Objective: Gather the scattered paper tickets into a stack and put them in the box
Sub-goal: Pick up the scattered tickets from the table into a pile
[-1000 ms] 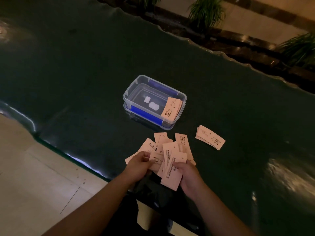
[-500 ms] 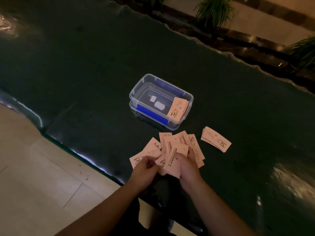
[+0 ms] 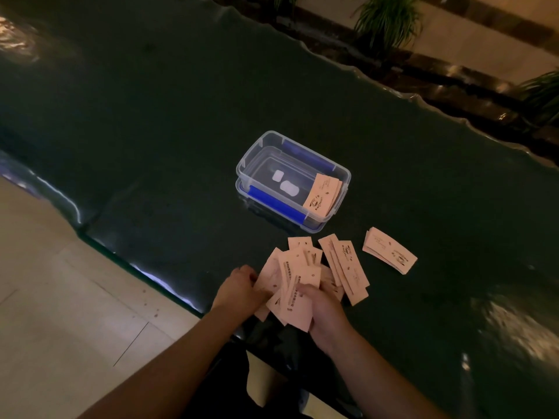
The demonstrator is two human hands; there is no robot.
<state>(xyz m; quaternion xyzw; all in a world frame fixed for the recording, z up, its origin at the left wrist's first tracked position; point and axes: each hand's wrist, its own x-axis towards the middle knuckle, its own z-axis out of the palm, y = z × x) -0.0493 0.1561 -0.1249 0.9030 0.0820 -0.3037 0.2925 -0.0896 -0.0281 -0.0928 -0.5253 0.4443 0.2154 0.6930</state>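
Loose tickets [image 3: 295, 285] between both hands — separate stack [image 3: 389, 250] rightward; box [image 3: 266, 146] beyond

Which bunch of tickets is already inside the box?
The small bunch leaning at the right end of the clear box. The neat stack lies on the table to the right, and the messy pile is under both hands.

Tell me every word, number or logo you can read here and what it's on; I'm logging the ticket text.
None is legible.
Tickets in the hands: dark print lines, blurred.
Small stack on the table: logo and print, too small.
Tickets in the box: logo with a text line, unreadable.
Box: two blank white patches.
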